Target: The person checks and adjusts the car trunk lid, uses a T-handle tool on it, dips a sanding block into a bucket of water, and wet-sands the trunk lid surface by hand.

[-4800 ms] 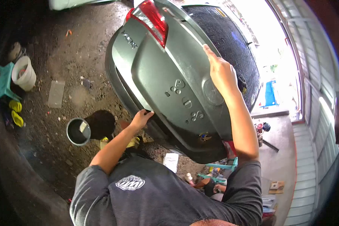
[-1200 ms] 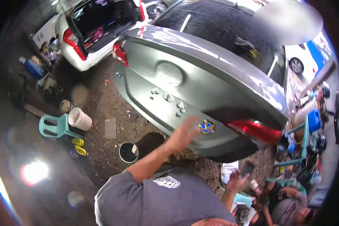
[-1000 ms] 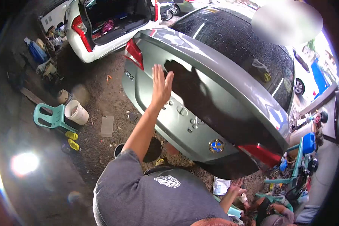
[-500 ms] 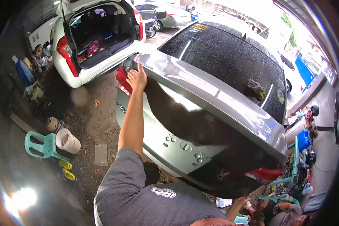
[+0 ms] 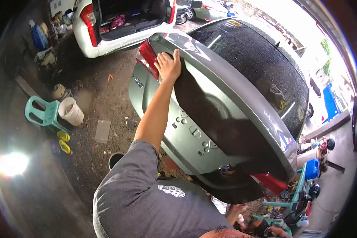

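My left hand [image 5: 169, 65] rests on the rear face of the grey sedan's trunk lid [image 5: 222, 109], fingers spread and thumb up. Just beside its fingertips is the left red tail light [image 5: 148, 59]. Bare holes and small fittings mark the middle of the lid. Low in the view, below the right tail light [image 5: 269, 183], my right hand [image 5: 237, 209] shows small under the car's corner. A small white object [image 5: 240, 219] appears close to it; I cannot tell whether the hand holds it.
Another person [image 5: 267, 230] is at the bottom right. A green plastic chair [image 5: 47, 112], a white bucket [image 5: 71, 111] and yellow slippers [image 5: 63, 142] stand on the left. A white car [image 5: 127, 43] with its tailgate raised is behind. A blue container [image 5: 312, 169] sits at right.
My left hand has shifted from the lid's upper edge down onto its rear face beside the tail light. My view has tilted, and my right hand appears farther left.
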